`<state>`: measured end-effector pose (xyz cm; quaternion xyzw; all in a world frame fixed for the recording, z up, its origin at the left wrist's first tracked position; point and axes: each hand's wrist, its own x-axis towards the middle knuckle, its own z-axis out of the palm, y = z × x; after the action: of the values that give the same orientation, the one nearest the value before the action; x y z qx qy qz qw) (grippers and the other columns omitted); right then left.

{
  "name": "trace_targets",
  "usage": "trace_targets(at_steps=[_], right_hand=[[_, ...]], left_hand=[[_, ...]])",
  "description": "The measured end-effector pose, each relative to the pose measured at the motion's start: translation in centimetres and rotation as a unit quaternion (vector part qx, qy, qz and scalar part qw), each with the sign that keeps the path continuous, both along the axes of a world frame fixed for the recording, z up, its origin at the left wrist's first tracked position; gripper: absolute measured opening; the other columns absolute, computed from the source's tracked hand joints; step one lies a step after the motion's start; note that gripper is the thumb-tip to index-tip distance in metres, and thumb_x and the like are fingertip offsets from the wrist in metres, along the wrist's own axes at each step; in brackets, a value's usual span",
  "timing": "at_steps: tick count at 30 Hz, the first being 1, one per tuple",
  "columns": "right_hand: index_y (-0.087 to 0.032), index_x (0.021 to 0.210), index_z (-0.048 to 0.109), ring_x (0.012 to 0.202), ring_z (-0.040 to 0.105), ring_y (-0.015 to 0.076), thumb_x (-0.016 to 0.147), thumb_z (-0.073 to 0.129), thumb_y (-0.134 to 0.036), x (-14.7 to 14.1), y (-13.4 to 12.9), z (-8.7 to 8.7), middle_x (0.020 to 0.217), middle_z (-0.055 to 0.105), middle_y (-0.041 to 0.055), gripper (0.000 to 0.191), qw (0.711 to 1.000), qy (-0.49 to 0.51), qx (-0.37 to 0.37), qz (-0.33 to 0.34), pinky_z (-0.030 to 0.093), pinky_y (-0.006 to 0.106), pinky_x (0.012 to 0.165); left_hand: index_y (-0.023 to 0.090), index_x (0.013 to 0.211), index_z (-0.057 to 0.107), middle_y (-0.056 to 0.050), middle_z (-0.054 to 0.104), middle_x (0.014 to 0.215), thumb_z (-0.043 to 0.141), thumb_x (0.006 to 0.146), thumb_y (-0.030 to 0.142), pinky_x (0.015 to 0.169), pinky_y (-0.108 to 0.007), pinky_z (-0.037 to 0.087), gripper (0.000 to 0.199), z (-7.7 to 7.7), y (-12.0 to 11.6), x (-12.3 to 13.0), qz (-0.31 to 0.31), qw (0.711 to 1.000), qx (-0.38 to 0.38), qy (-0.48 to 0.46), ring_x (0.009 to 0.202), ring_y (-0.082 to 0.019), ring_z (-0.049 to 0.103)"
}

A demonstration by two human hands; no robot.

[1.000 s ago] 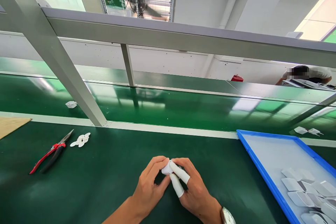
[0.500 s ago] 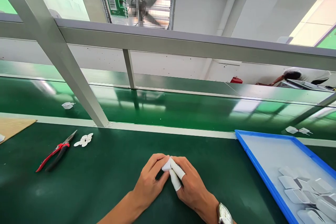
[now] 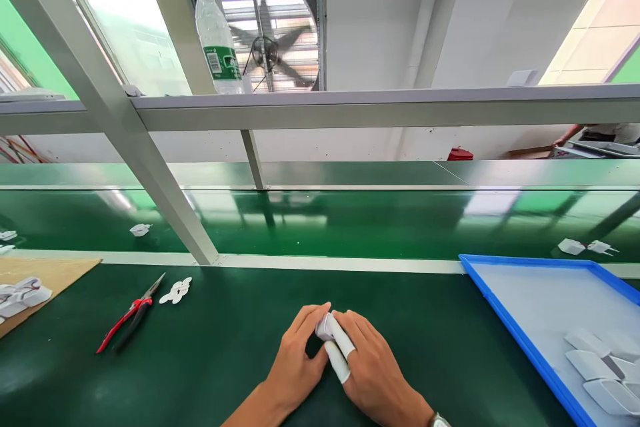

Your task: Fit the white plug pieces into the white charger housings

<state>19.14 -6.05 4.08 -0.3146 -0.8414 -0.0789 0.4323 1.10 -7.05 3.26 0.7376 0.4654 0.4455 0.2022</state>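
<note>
Part (image 3: pixel 324 327) | pinched by both hands | long axis unclear

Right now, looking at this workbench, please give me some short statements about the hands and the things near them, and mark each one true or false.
1. Both hands, the left hand and the right hand, hold one small white part between them. True.
2. The red-handled pliers lie inside the blue tray. False: they lie on the green mat, far left of the hands.
3. The right hand wears white finger covers. True.
4. The blue tray is empty. False: white parts lie in its near right corner.
5. A water bottle stands on the upper shelf. True.
</note>
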Motion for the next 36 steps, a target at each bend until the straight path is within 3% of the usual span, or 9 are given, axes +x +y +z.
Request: trace_targets(at_steps=[3,6,11,15,19,22,27,31,36], right_hand=[[-0.007,0.141,0.052,0.116,0.066,0.0283,0.099,0.052,-0.016,0.5,0.5,0.2,0.126,0.069,0.0182,0.043,0.999,0.021,-0.012,-0.023,0.06,0.044,0.098],[-0.007,0.142,0.053,0.123,0.063,0.0301,0.098,0.053,-0.014,0.8,1.0,-1.1,0.133,0.066,0.0186,0.045,0.999,0.0,-0.016,-0.041,0.058,0.048,0.102],[-0.014,0.093,0.077,0.125,0.062,0.0356,0.092,0.065,-0.023,0.8,2.4,-5.4,0.137,0.065,0.0175,0.016,0.995,-0.089,-0.047,-0.009,0.059,0.052,0.101],[-0.016,0.082,0.079,0.129,0.06,0.0342,0.09,0.072,-0.033,1.4,3.9,-7.0,0.142,0.063,0.0144,0.02,0.981,-0.16,-0.11,0.007,0.056,0.048,0.106],[-0.015,0.089,0.08,0.132,0.058,0.0335,0.092,0.068,-0.029,1.9,4.4,-7.0,0.144,0.061,0.0149,0.018,0.973,-0.169,-0.156,0.004,0.05,0.049,0.111],[-0.015,0.086,0.079,0.126,0.061,0.0357,0.085,0.073,-0.027,1.8,4.2,-7.4,0.139,0.064,0.0172,0.013,0.981,-0.141,-0.132,0.012,0.052,0.052,0.108],[-0.017,0.087,0.076,0.121,0.062,0.0344,0.075,0.07,-0.015,1.5,3.6,-7.6,0.133,0.068,0.0146,0.013,0.986,-0.145,-0.087,0.012,0.055,0.05,0.103],[-0.015,0.094,0.074,0.116,0.061,0.0302,0.079,0.063,-0.011,1.4,2.6,-5.5,0.127,0.068,0.0142,0.019,0.976,-0.174,-0.127,-0.006,0.054,0.043,0.1],[-0.014,0.109,0.068,0.112,0.058,0.0246,0.093,0.059,-0.025,1.4,2.6,-2.5,0.127,0.065,0.0094,0.022,0.958,-0.228,-0.174,-0.024,0.053,0.036,0.097]], left_hand=[[0.031,0.125,0.065,-0.004,0.065,0.121,0.064,0.087,0.016,0.095,-0.033,0.06,0.041,0.2,2.5,-0.7,-0.002,0.997,-0.074,0.008,0.106,-0.019,0.068],[0.027,0.117,0.069,-0.004,0.066,0.115,0.068,0.082,0.019,0.092,-0.034,0.059,0.037,0.9,8.2,-1.9,0.059,0.992,-0.108,0.035,0.099,-0.019,0.068],[0.018,0.11,0.069,-0.008,0.07,0.106,0.073,0.082,0.024,0.096,-0.044,0.054,0.029,1.6,18.9,-4.3,0.174,0.975,-0.116,0.077,0.1,-0.024,0.065],[0.014,0.107,0.066,-0.005,0.07,0.103,0.069,0.094,0.034,0.089,-0.043,0.056,0.024,0.8,22.2,-5.9,0.231,0.956,-0.153,0.092,0.094,-0.021,0.068],[0.015,0.124,0.06,-0.011,0.068,0.114,0.077,0.08,0.025,0.091,-0.044,0.057,0.048,0.6,21.2,-7.4,0.256,0.95,-0.156,0.088,0.1,-0.026,0.069],[0.015,0.137,0.051,-0.017,0.061,0.131,0.069,0.079,0.025,0.1,-0.049,0.053,0.061,1.2,18.5,-7.9,0.253,0.957,-0.118,0.082,0.116,-0.031,0.064],[0.021,0.123,0.063,-0.009,0.068,0.116,0.058,0.089,0.034,0.088,-0.039,0.06,0.036,1.6,10.4,-5.7,0.149,0.983,-0.081,0.075,0.098,-0.022,0.069],[0.028,0.109,0.072,-0.004,0.072,0.11,0.062,0.089,0.032,0.076,-0.031,0.063,0.023,0.2,5.0,-2.9,0.02,0.995,-0.079,0.061,0.084,-0.017,0.071],[0.034,0.104,0.076,-0.003,0.076,0.109,0.063,0.091,0.042,0.081,-0.034,0.066,0.02,-3.0,4.5,-3.3,-0.029,0.998,0.001,0.061,0.094,-0.023,0.076]])
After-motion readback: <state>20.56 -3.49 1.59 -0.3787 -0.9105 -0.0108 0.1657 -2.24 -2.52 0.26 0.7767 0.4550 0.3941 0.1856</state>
